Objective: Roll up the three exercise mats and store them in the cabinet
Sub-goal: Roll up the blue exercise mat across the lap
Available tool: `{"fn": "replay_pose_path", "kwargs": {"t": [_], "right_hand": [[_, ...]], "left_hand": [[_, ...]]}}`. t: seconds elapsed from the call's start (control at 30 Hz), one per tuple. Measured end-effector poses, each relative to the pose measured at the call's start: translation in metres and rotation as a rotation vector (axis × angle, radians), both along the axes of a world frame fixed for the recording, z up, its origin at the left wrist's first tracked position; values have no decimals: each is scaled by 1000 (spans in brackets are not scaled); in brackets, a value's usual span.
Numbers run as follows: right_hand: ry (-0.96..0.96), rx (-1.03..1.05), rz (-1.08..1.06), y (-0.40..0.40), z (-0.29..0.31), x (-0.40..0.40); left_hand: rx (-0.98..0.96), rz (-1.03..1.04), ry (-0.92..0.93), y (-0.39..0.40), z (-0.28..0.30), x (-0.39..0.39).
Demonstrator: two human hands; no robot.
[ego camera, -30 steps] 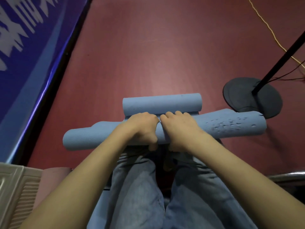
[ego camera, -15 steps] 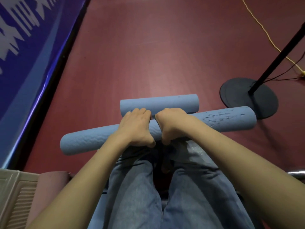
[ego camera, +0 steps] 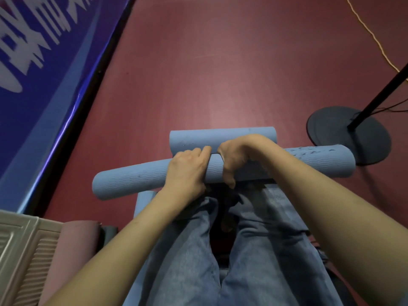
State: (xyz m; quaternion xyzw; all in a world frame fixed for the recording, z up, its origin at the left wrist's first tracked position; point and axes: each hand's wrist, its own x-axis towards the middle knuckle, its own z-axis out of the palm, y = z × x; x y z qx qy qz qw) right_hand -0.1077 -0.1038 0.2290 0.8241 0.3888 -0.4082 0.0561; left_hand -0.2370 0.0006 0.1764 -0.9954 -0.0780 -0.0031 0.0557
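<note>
While both hands wrap the long blue roll over the knees, left hand and right hand curled tight, keep tension even so the ends stay flush; second roll lies just beyond on floor.

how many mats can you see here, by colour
blue mats, rolled: 2, the near roll under both hands and a shorter far roll beyond it
pink mat, rolled: 1, the pink roll at lower left
total: 3 mats

A flat blue strip also shows under the near roll; whether it is that mat's unrolled tail cannot be told.
</note>
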Motion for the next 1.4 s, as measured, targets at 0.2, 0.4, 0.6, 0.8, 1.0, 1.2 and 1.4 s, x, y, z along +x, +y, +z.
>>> {"fn": "replay_pose_path", "kwargs": {"t": [0.2,0.4,0.6,0.8,1.0,1.2,1.4], "right_hand": [[-121,220,-71,-14,-18,8],[-82,387,-93,-50,-24,34],[-401,320,-5,-72,-34,33],[-634,358,28,-65,-29,5],[-701,430,11,-88,-10,-52],[-772,585,-114,-128,-31,-120],[-704,608,-145,-151,-33,-157]], "left_hand": [[-54,4,151,10,15,26],[-209,-54,367,27,27,49],[-312,-26,441,37,22,65],[-247,-68,360,33,20,53],[-124,-79,191,11,34,-7],[-44,-114,19,-32,30,-74],[-75,-142,45,-52,27,-109]]}}
